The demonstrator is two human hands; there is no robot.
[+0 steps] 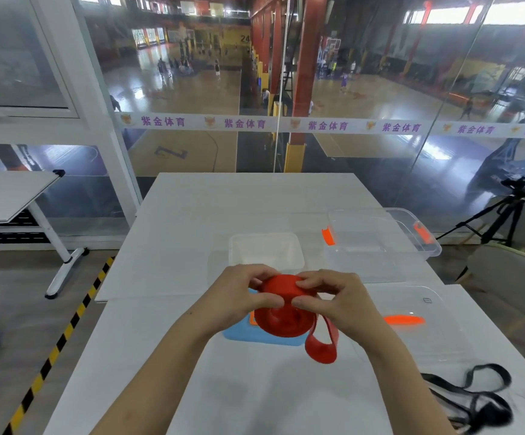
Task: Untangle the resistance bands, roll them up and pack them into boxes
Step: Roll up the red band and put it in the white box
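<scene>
A red resistance band (281, 318) is wound into a fat coil above the table, with a loose loop of it hanging down to the right. My left hand (239, 296) grips the coil's left side and my right hand (330, 299) pinches its top right edge. Beneath the coil lies a blue box lid (242, 334). A white box (266, 251) stands just beyond my hands. A tangled black resistance band (471, 400) lies at the table's near right corner.
A clear box (380, 237) with orange clips stands at the back right. A clear lid (421, 321) with an orange clip lies to the right of my hands. A tripod (503, 215) stands off the table's right side.
</scene>
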